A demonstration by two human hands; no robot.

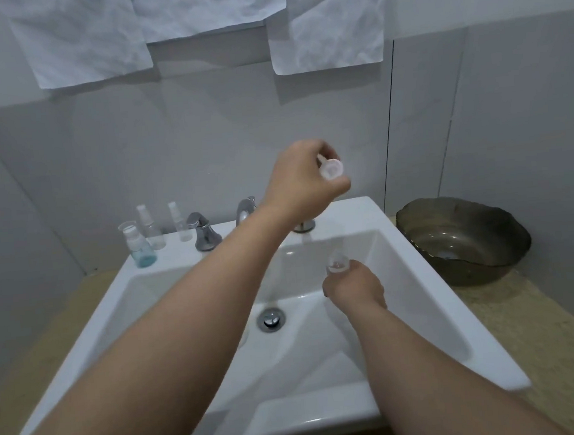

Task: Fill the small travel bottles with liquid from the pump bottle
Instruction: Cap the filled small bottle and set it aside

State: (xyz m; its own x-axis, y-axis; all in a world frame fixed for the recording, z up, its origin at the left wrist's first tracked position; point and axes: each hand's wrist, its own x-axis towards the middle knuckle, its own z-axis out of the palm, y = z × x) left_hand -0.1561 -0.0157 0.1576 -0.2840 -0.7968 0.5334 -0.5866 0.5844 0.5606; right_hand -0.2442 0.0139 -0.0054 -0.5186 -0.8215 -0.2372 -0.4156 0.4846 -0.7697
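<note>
Spare bottles (149, 228) stand at the far left of the sink (175, 251) ledge. Your left hand (299, 178), raised, pinches a clear cap (331, 170). Your right hand (353, 286) grips the open small bottle (336, 265) over the basin. Hold it upright and steady, and keep the cap clean.

Dim, soft (edges warped), slightly blurred.

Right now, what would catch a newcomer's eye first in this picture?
Over the white sink, the left hand pinches a small clear cap up high, and the right hand holds a small clear bottle above the basin. Next come the dark glass bowl on the counter at the right and the little bottles on the sink's back left rim.
</note>
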